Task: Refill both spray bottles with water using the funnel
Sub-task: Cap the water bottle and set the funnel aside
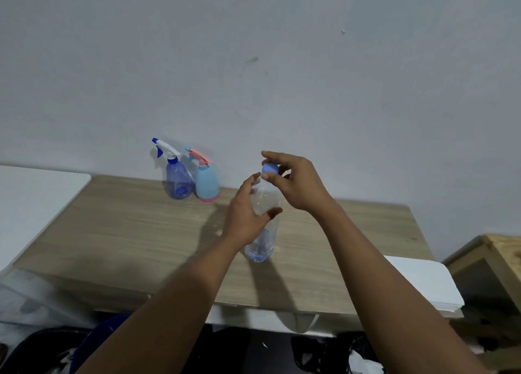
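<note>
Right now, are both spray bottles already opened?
No, the blue spray bottle and the pink-topped spray bottle both have their trigger heads on.

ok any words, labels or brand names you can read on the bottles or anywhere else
None can be read.
Clear water bottle, gripped by the left hand: no label shows.
Its blue cap, pinched by the right hand: no marking legible.
Blue spray bottle and pale blue and pink spray bottle: no print visible.

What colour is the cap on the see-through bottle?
Light blue-purple. The head view shows the cap pinched by the right hand.
</note>
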`<state>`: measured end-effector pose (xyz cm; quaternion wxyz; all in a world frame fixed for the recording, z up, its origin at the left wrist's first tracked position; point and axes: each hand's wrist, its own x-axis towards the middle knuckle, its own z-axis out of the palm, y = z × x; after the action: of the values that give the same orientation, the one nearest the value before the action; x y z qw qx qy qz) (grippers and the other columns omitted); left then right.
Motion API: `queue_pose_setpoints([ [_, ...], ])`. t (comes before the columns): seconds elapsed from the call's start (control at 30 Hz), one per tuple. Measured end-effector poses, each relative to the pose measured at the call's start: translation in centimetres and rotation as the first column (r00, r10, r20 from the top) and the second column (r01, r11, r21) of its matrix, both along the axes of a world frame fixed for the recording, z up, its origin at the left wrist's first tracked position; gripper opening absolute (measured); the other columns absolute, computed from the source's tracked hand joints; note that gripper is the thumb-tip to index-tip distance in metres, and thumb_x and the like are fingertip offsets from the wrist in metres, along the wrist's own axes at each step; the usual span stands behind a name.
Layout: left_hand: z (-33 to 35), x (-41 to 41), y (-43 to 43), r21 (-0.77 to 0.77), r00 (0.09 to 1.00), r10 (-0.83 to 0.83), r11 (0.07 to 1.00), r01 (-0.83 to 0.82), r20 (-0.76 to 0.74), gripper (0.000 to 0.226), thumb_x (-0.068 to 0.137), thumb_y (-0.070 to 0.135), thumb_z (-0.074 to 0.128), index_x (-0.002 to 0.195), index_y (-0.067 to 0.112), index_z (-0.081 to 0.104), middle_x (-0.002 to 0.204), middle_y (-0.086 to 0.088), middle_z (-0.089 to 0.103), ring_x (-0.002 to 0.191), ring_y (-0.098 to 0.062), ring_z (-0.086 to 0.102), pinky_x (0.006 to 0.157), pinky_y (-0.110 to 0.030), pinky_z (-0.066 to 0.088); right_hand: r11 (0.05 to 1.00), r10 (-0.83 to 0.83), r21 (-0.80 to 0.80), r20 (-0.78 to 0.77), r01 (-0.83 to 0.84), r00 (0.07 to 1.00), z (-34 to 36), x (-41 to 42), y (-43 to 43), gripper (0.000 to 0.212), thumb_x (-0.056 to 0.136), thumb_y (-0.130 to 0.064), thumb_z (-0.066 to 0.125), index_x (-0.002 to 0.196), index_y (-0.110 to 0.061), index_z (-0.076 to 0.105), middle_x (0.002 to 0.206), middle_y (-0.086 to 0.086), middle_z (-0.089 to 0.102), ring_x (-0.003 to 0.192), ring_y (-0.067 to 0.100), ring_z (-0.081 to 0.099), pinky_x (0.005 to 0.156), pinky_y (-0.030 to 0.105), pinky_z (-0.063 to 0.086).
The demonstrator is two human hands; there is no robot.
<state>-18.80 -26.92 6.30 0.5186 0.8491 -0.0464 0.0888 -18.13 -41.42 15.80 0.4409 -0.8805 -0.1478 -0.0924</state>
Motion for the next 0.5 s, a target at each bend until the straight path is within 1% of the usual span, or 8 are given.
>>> queue_pose_setpoints([
  [0.07,0.0,0.2,0.0,0.028,1.000,0.010,1.000,-0.010,-0.001,0.096,0.063,0.059,0.083,0.142,0.039,0.034,0.139,0.013,0.053,0.127,-0.009,0.050,0.102,-0.034,0.049,0.997,-0.063,0.050,0.010,0.062,0.998,-0.2,0.1,0.4,0.039,0.085,-0.029,0.077,0.124,-0.026,0.069,0.111,-0.015,0.071,0.086,0.011,0.066,0.081,0.028,0.056],
  [0.1,0.1,0.3,0.0,0.034,1.000,0.008,0.999,-0.007,-0.005,0.095,0.063,0.059,0.083,0.142,0.039,0.034,0.138,0.012,0.054,0.126,-0.009,0.051,0.101,-0.034,0.049,0.993,-0.093,0.067,0.007,0.092,0.996,-0.4,0.1,0.7,0.038,0.084,-0.030,0.078,0.121,-0.026,0.071,0.108,-0.015,0.072,0.085,0.011,0.066,0.082,0.029,0.057],
  [0.2,0.1,0.4,0.1,0.031,1.000,-0.004,1.000,0.005,-0.017,0.094,0.062,0.058,0.085,0.139,0.040,0.034,0.135,0.012,0.055,0.123,-0.009,0.052,0.101,-0.037,0.050,0.985,-0.158,0.080,0.014,0.156,0.987,-0.7,-0.1,1.2,0.039,0.081,-0.036,0.080,0.118,-0.028,0.073,0.105,-0.016,0.073,0.082,0.007,0.066,0.081,0.027,0.057],
  [0.27,0.1,0.3,0.2,0.013,1.000,-0.013,1.000,0.013,-0.017,0.096,0.060,0.058,0.085,0.139,0.041,0.034,0.135,0.012,0.055,0.124,-0.009,0.052,0.101,-0.037,0.050,0.986,-0.146,0.085,0.016,0.144,0.989,-0.7,-0.4,1.3,0.043,0.081,-0.038,0.080,0.123,-0.029,0.070,0.108,-0.017,0.071,0.082,0.006,0.066,0.082,0.027,0.056],
  [0.33,0.3,0.2,0.5,0.006,0.999,-0.042,0.999,0.042,-0.027,0.101,0.059,0.057,0.086,0.143,0.041,0.031,0.140,0.011,0.052,0.128,-0.011,0.050,0.102,-0.037,0.049,0.987,-0.089,0.133,0.009,0.087,0.996,-0.9,-0.6,1.2,0.054,0.082,-0.037,0.079,0.133,-0.029,0.061,0.116,-0.017,0.068,0.089,0.006,0.066,0.083,0.023,0.055],
  [0.4,0.4,-0.1,1.2,-0.005,0.994,-0.091,0.996,0.091,-0.058,0.116,0.059,0.054,0.088,0.150,0.043,0.019,0.147,0.010,0.046,0.133,-0.010,0.045,0.105,-0.036,0.046,0.964,-0.069,0.256,-0.015,0.070,0.998,-1.7,-1.0,0.9,0.061,0.084,-0.036,0.078,0.139,-0.029,0.054,0.123,-0.017,0.065,0.101,0.004,0.064,0.087,0.019,0.053],
  [0.47,-0.2,-0.7,2.4,-0.011,0.987,-0.119,0.993,0.119,-0.107,0.128,0.056,0.049,0.092,0.153,0.047,0.007,0.152,0.012,0.040,0.135,-0.006,0.040,0.107,-0.035,0.042,0.918,-0.107,0.376,-0.067,0.124,0.992,-3.5,-1.5,0.6,0.059,0.087,-0.038,0.074,0.140,-0.028,0.053,0.126,-0.017,0.063,0.110,0.004,0.062,0.094,0.027,0.053],
  [0.5,-1.0,-1.0,3.3,-0.001,0.984,-0.114,0.993,0.115,-0.138,0.131,0.055,0.047,0.093,0.153,0.047,0.006,0.154,0.012,0.036,0.137,-0.006,0.038,0.109,-0.035,0.040,0.899,-0.122,0.411,-0.100,0.153,0.987,-4.8,-1.9,0.5,0.060,0.087,-0.041,0.073,0.142,-0.028,0.051,0.129,-0.016,0.062,0.113,0.005,0.061,0.096,0.032,0.054],
])
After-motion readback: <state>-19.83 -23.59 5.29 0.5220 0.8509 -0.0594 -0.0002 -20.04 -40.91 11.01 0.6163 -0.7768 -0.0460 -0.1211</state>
